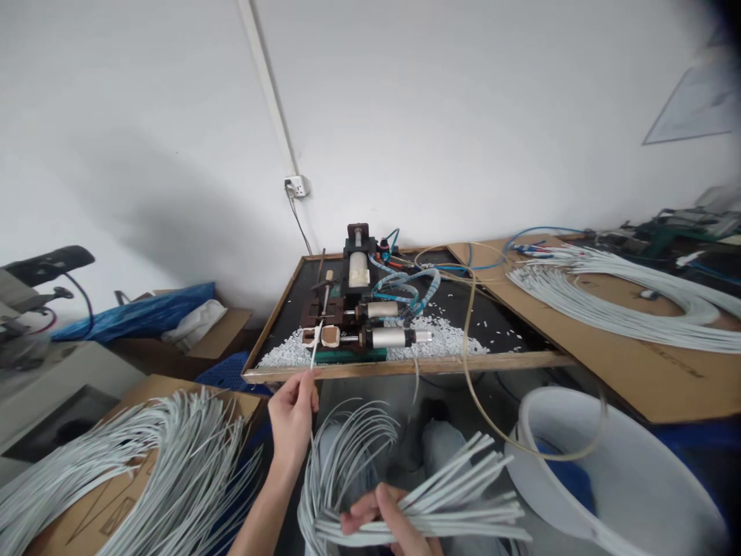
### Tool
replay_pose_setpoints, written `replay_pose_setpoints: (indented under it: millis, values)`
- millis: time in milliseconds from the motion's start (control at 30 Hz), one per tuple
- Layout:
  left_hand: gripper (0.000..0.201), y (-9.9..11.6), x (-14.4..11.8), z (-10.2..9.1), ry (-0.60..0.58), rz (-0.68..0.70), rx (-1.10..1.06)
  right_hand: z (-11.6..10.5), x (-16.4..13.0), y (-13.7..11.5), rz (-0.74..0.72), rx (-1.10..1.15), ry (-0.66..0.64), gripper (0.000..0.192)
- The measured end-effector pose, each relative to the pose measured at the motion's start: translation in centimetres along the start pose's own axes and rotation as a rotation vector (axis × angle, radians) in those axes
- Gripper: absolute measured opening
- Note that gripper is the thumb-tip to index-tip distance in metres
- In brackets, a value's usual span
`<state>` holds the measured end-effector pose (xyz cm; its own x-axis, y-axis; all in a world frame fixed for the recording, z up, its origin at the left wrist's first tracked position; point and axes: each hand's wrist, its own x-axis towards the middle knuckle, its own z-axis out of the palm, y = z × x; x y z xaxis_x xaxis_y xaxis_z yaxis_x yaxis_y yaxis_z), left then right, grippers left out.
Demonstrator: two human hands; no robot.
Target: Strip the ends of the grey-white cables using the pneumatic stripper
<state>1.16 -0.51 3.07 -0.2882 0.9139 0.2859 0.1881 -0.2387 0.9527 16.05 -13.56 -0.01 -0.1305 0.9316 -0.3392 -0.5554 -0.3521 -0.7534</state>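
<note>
In the head view, the left hand, at lower centre, pinches one white cable and feeds its tip into the small machine on the bench edge. The cable could bend or miss the slot if angled. The right hand, at the bottom edge, grips a fanned cable bundle.

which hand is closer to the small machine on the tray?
Left. The left hand pinches one cable at the tray's front edge, just below the machine. The right hand is lower, gripping the cable bundle.
</note>
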Motion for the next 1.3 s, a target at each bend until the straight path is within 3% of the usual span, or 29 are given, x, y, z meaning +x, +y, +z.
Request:
replay_pose_setpoints:
  millis: [133, 200, 300, 367, 500, 600, 700, 767, 967, 1100, 1300]
  values:
    - [0.027, 3.2, -2.1, 0.1, -0.419, 0.074, 0.170, 0.5, 0.4, -0.4, -0.055, -0.042, -0.191, 0.054]
    - [0.033, 4.8, -3.1, 0.6, -0.598, 0.057, 0.164, 0.9, 0.6, -0.7, -0.025, -0.042, -0.223, 0.057]
    - [0.025, 6.8, -4.6, 1.5, -0.898, -0.007, 0.135, 1.2, 0.6, -1.4, -0.006, -0.077, -0.246, 0.051]
    - [0.022, 7.6, -5.4, 2.0, -1.009, 0.013, 0.177, 1.1, 0.3, -1.9, -0.015, -0.164, -0.219, 0.041]
    - [0.027, 7.4, -5.9, 2.6, -0.922, -0.015, 0.173, 0.6, 0.0, -1.9, -0.130, -0.300, 0.065, 0.018]
    - [0.032, 6.1, -5.9, 2.6, -0.805, -0.145, 0.124, 0.3, 0.0, -1.1, -0.125, -0.193, 0.202, 0.033]
    - [0.035, 4.8, -5.9, 2.4, -0.675, -0.320, 0.083, 0.4, 0.4, -0.8, -0.041, 0.005, 0.147, 0.045]
    - [0.036, 4.1, -5.4, 2.3, -0.591, -0.352, 0.042, 0.4, 0.7, -0.8, -0.012, 0.114, 0.100, 0.048]
    - [0.027, 2.1, -0.9, 1.1, -0.203, -0.044, -0.018, -0.5, 1.4, -0.3, 0.046, 0.259, 0.127, 0.053]
    - [0.026, 0.1, 1.8, 0.5, -0.153, -0.035, 0.019, -0.7, 1.3, 0.0, 0.063, 0.275, 0.115, 0.054]
    - [0.028, -1.9, 2.5, 0.8, -0.075, -0.038, 0.049, -0.6, 1.2, -0.2, 0.070, 0.274, 0.099, 0.053]
